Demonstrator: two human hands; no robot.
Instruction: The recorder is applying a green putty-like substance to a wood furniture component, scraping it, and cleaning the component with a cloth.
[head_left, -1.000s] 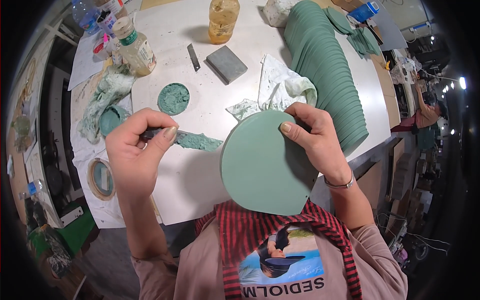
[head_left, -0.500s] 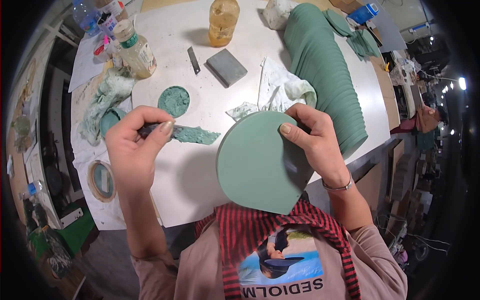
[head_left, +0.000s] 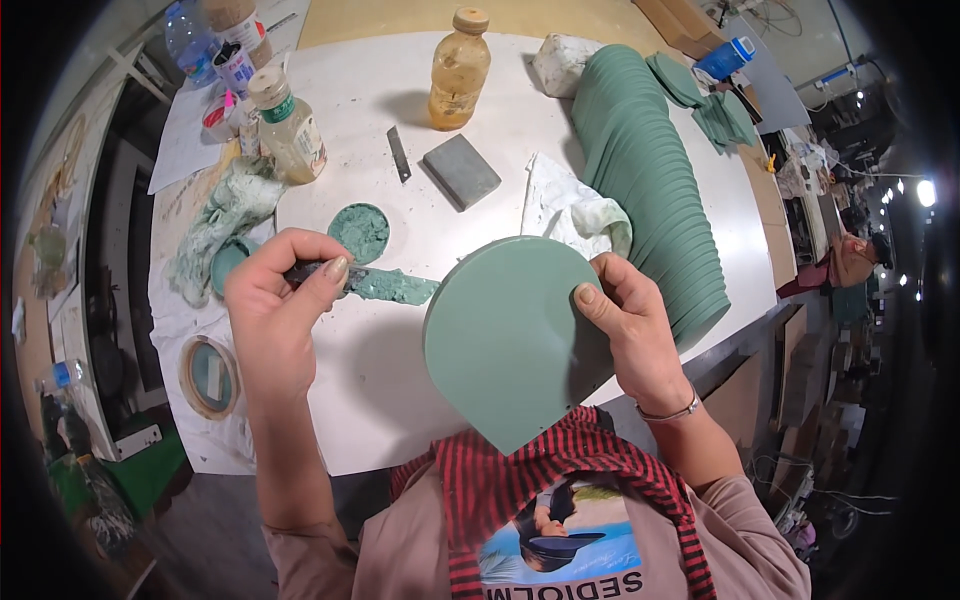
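My left hand (head_left: 285, 318) pinches the dark handle of a putty knife (head_left: 392, 287), its blade coated with lumpy green paste. The blade's tip reaches the left edge of a flat green panel (head_left: 510, 345), rounded on top and pointed at the bottom; whether they touch I cannot tell. My right hand (head_left: 635, 325) grips that panel by its right edge, thumb on the face and fingers hidden behind. The panel is held up over the table's near edge, in front of my chest. Just beyond the knife, a round tub (head_left: 359, 233) holds more green paste.
A long overlapping row of green panels (head_left: 650, 170) runs down the right side. A stained white cloth (head_left: 575, 210), a grey block (head_left: 461, 172), a thin blade (head_left: 399, 155) and bottles (head_left: 460, 70) lie or stand on the white table (head_left: 365, 400). A person (head_left: 858, 262) is far right.
The green panel has turned, its lower point swinging left, and its left edge has come closer to the knife tip. Both hands keep their grips. The whole table sits slightly lower in view.
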